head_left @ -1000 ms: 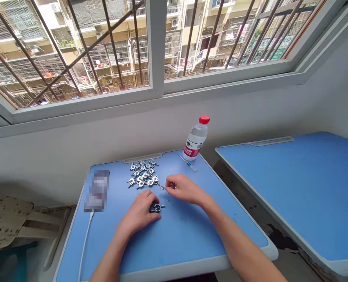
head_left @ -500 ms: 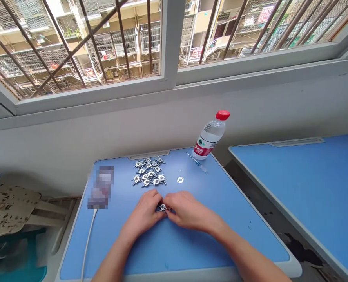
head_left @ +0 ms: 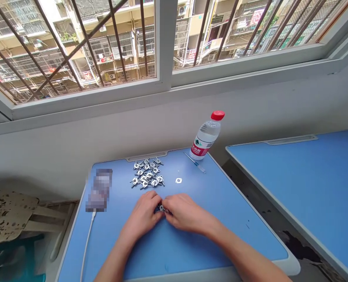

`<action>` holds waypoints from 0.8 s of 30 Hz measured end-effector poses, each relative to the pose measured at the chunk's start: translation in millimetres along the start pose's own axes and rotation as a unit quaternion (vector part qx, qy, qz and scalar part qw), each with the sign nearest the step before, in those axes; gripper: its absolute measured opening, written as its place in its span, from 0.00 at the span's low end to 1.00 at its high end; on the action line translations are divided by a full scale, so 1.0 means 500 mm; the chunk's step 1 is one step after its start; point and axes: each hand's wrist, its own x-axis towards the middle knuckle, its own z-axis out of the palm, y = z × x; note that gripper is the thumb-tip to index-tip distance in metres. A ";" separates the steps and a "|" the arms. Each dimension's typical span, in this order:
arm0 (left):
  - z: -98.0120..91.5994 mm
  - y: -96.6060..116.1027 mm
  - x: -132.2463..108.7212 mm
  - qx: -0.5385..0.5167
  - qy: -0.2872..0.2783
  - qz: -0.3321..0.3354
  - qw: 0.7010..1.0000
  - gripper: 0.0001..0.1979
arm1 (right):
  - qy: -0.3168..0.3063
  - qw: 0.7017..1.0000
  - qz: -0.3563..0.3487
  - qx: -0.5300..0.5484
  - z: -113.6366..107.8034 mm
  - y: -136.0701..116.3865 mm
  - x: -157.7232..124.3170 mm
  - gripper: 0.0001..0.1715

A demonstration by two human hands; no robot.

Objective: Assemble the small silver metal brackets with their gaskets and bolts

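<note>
Near the front half of the blue desk [head_left: 209, 243], my left hand [head_left: 147, 209] and my right hand [head_left: 181, 211] meet around a small silver metal fitting [head_left: 162, 208]. The fingers of both hands are pinched on it from either side, and they hide most of its shape. Just beyond my hands lies a pile of similar metal fittings [head_left: 146, 172] with rings and short pins. A flat metal plate with a hole [head_left: 178, 180] rests by itself to the right of the pile.
A water bottle [head_left: 206, 135] with a red cap stands at the desk's back right corner, beside a pen [head_left: 195, 163]. On the left lies a blurred-out phone-like object [head_left: 99, 190] with a white cable [head_left: 87, 243]. Another blue desk [head_left: 309, 176] is to the right.
The whole view has shifted slightly. Both hands stay together on the metal fitting, with only a slight change in the right hand's fingers.
</note>
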 end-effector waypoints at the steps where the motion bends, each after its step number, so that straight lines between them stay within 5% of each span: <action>1: -0.001 0.001 0.000 0.000 0.000 -0.001 1.000 0.08 | 0.003 1.000 -0.004 0.006 0.001 0.001 0.000 0.09; 8: 0.002 -0.001 0.004 -0.027 0.009 0.020 0.999 0.09 | 0.018 0.997 -0.036 0.062 -0.001 0.019 -0.002 0.11; 16: 0.006 -0.011 0.008 -0.001 0.034 0.017 0.999 0.10 | 0.132 0.979 0.114 0.108 -0.043 0.098 -0.007 0.11; 24: 0.003 0.002 0.003 -0.008 0.029 0.016 0.999 0.11 | 0.058 0.993 0.065 0.082 -0.029 0.091 0.001 0.07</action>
